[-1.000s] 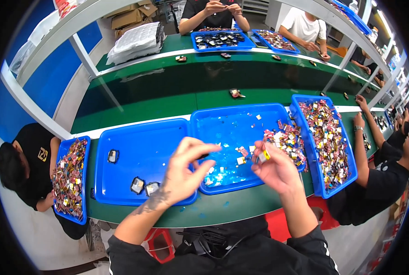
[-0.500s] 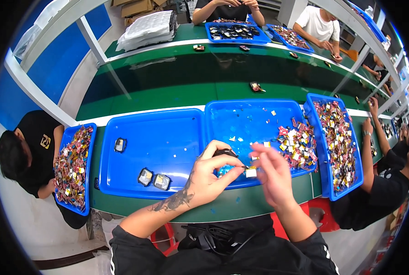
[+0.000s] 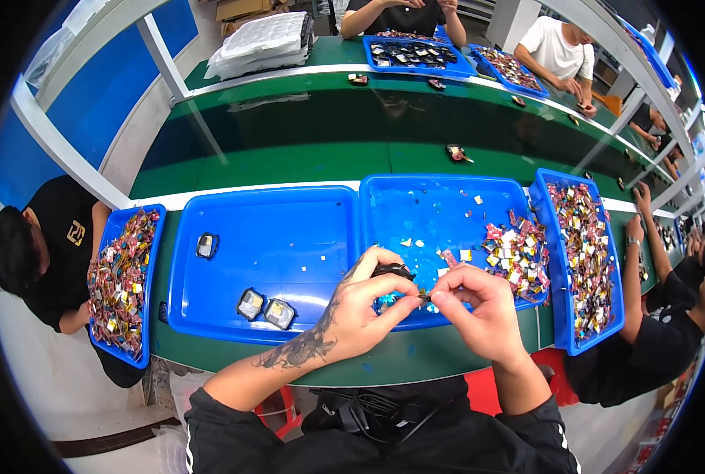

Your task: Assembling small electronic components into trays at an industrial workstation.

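My left hand [image 3: 364,304] is closed around a small black part [image 3: 393,271], and its thumb and forefinger pinch a tiny dark-and-yellowish piece [image 3: 425,298]. Fingertips of my right hand [image 3: 483,312] pinch the same piece from the other side, and what lies inside that pinch is mostly hidden. Both hands hover over the front edge of the right blue tray [image 3: 423,183]. In that tray is a pile of small pink, white and yellow components [image 3: 518,257]. Three black-framed units with pale faces, one of them a rounded unit [image 3: 280,314], lie in the left blue tray [image 3: 265,197].
Narrow blue bins of components flank the trays, a left bin [image 3: 161,237] and a right bin [image 3: 614,316]. Beyond runs a green conveyor belt [image 3: 289,154] with a few parts, one a small dark part [image 3: 456,154]. Co-workers sit across it and at both sides.
My right hand, blurred and apart before, has come in to meet my left fingertips. The white tab seen there earlier no longer shows. The view has shifted slightly.
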`<state>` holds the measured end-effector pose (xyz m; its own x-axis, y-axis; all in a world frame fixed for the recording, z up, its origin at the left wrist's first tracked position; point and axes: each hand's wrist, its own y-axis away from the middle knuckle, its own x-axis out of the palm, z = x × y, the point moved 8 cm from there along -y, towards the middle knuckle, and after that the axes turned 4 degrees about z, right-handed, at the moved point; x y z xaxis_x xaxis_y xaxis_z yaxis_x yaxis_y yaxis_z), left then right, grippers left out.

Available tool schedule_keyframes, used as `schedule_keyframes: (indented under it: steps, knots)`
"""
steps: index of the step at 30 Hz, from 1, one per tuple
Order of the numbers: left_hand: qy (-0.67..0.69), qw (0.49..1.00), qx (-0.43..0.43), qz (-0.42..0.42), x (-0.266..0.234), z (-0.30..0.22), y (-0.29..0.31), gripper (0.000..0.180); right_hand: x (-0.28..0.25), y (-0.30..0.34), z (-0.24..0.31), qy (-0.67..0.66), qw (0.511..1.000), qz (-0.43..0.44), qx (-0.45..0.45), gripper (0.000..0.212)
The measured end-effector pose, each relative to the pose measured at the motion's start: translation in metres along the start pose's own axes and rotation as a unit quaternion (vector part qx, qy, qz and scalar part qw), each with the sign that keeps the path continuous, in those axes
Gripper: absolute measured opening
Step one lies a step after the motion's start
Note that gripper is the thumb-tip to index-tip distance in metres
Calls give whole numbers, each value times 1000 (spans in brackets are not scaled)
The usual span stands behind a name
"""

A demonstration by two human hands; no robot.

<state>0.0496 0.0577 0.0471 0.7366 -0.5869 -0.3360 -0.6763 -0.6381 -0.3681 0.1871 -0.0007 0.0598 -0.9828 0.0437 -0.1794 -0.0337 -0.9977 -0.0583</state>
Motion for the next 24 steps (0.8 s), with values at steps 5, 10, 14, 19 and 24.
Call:
schedule_keyframes:
  steps: [5,10,14,19,24]
  knots:
    - [-9,1000,22,-5,0,-4,3,12,11,-6,-29,-85,987,93,100,9]
    - [9,999,-34,-42,-8,2,2,10,1,-23,-29,242,968,-61,-21,13]
    - [219,965,-114,-86,-1,44,8,12,-7,-14,-18,218,968,-103,-74,19]
    - [261,953,-129,-80,9,51,10,14,13,-18,-23,31,990,-71,-119,11]
    - [387,907,-143,-88,0,37,4,50,-19,-1,-25,-141,974,-159,-73,9]
